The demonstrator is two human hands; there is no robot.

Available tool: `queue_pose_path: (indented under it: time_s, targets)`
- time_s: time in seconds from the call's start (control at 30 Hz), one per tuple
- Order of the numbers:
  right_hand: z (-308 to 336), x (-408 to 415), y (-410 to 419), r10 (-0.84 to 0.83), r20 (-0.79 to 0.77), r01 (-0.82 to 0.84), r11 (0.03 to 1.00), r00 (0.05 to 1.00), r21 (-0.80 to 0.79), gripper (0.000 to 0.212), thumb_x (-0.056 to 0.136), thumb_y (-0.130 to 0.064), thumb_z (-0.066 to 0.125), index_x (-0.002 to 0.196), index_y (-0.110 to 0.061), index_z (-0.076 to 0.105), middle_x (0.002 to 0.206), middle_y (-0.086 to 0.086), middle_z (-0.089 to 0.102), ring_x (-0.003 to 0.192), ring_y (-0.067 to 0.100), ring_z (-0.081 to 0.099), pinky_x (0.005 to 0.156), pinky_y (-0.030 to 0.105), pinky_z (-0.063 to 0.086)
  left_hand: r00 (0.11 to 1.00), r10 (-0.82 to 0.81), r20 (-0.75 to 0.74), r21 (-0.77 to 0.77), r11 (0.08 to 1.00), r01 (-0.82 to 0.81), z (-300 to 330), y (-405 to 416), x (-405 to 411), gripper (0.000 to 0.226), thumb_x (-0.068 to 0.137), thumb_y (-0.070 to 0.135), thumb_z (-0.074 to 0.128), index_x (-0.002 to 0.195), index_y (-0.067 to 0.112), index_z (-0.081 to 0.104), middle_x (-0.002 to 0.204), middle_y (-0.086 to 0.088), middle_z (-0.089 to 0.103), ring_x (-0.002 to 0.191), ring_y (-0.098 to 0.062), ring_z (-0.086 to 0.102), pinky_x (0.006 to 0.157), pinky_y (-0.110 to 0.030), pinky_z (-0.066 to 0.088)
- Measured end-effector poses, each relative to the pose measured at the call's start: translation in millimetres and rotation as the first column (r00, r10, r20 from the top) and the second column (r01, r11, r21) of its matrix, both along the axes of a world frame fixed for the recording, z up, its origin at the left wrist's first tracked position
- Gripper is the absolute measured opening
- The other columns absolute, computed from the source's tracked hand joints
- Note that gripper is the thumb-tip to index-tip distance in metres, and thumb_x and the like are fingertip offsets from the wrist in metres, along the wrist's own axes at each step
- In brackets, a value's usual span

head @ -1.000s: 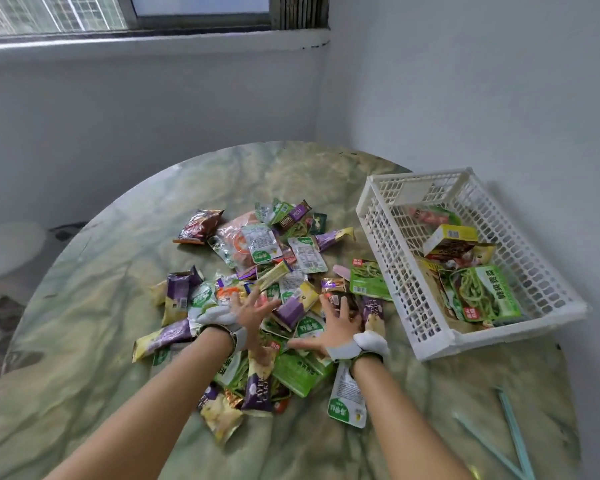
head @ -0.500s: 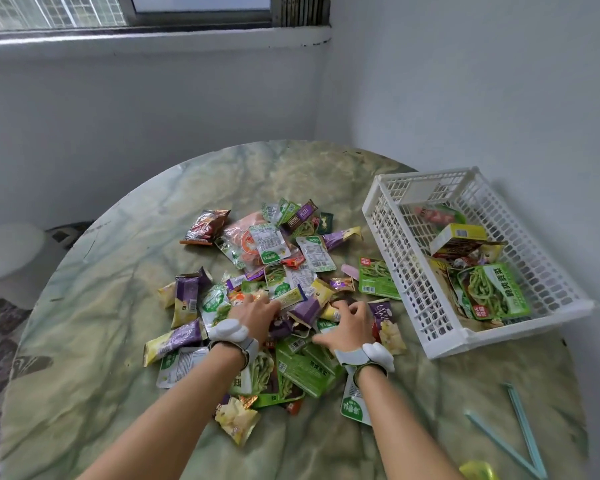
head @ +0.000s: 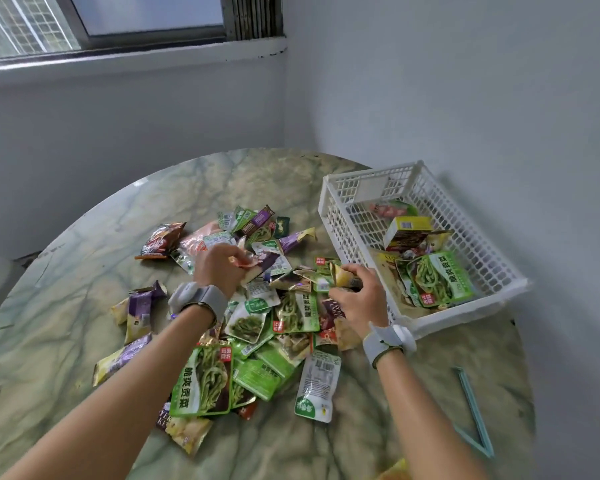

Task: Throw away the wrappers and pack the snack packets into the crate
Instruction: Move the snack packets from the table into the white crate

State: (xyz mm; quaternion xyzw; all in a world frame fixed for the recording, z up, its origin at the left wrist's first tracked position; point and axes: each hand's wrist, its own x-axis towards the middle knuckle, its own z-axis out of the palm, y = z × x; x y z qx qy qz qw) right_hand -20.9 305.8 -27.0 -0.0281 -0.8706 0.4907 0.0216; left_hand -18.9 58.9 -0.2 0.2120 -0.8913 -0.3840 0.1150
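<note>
A heap of snack packets [head: 257, 327] in green, purple and yellow lies on the round marble table [head: 66, 334]. My left hand [head: 219, 268] is raised above the heap, closed on a bunch of small packets [head: 257, 266]. My right hand [head: 359, 292] grips a few more small packets [head: 326, 277] just left of the white plastic crate [head: 465, 306]. The crate stands at the right by the wall and holds a yellow box [head: 407, 226], a large green packet [head: 437, 280] and other packets.
Two pale blue sticks [head: 473, 410] lie on the table at the lower right. A grey wall runs close behind the crate. A red-brown packet [head: 160, 240] lies at the heap's far left. A yellow object [head: 395, 471] shows at the bottom edge.
Both hands, flat on the heap before, have closed on packets and lifted them. The right hand has moved toward the crate. The camera has moved closer.
</note>
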Motion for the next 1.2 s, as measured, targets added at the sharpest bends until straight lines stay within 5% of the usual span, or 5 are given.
queue_pose_path:
  time_s: [0.33, 0.47, 0.7, 0.97, 1.2]
  targets:
    - [33.7, -67.1, 160.2, -0.333, -0.126, 0.345, 0.934, 0.934, 0.089, 0.04, 0.064, -0.022, 0.081, 0.099, -0.022, 0.061, 0.1, 0.002, 0.048, 0.093, 0.027, 0.053, 0.076, 0.033, 0.043, 0.945, -0.052, -0.322, 0.397, 0.899, 0.184, 53.0, 169.8, -75.5, 0.03, 0.063, -0.002, 0.078, 0.069, 0.027, 0.076, 0.082, 0.01, 0.073, 0.078, -0.005, 0.066, 0.067, -0.011, 0.05]
    - [21.1, -108.6, 189.2, -0.303, -0.151, 0.333, 0.91, 0.941, 0.248, 0.045, 0.06, -0.025, 0.083, 0.1, -0.025, 0.063, 0.109, 0.007, 0.053, 0.1, 0.035, 0.054, 0.074, 0.038, 0.049, 0.87, -0.265, -0.416, 0.225, 0.897, 0.381, 18.0, 207.1, -100.2, 0.015, 0.065, 0.007, 0.084, 0.073, 0.017, 0.077, 0.087, 0.004, 0.072, 0.083, -0.012, 0.066, 0.076, -0.018, 0.052]
    - [-16.2, -169.7, 195.4, -0.13, -0.036, 0.132, 0.881, 0.991, 0.454, 0.049, 0.064, -0.018, 0.078, 0.109, -0.015, 0.058, 0.12, 0.016, 0.044, 0.111, 0.038, 0.044, 0.074, 0.034, 0.037, 0.608, -0.794, 0.0, -0.299, 0.58, 0.758, -41.8, 214.6, -130.3, 0.012, 0.076, 0.015, 0.072, 0.078, 0.026, 0.074, 0.104, 0.009, 0.068, 0.103, -0.013, 0.056, 0.073, -0.041, 0.057]
    - [-38.4, -192.6, 180.6, -0.006, 0.072, -0.025, 0.905, 0.997, 0.425, 0.109, 0.054, -0.069, 0.076, 0.144, -0.03, 0.028, 0.137, 0.005, 0.051, 0.127, 0.031, 0.046, 0.1, 0.054, 0.043, 0.481, -0.839, 0.255, -0.214, 0.436, 0.874, -41.6, 239.6, -149.6, 0.018, 0.076, 0.018, 0.064, 0.086, 0.028, 0.075, 0.099, 0.009, 0.066, 0.099, -0.013, 0.055, 0.081, -0.037, 0.054]
    - [-40.0, -194.4, 196.2, -0.195, -0.048, 0.195, 0.867, 0.98, 0.458, 0.061, 0.073, -0.047, 0.077, 0.119, -0.012, 0.055, 0.117, 0.014, 0.062, 0.109, 0.037, 0.057, 0.084, 0.042, 0.047, 0.481, -0.832, 0.277, -0.045, 0.489, 0.871, -33.9, 254.6, -162.4, 0.015, 0.083, 0.022, 0.063, 0.088, 0.019, 0.076, 0.089, 0.005, 0.072, 0.08, -0.013, 0.064, 0.075, -0.03, 0.056]
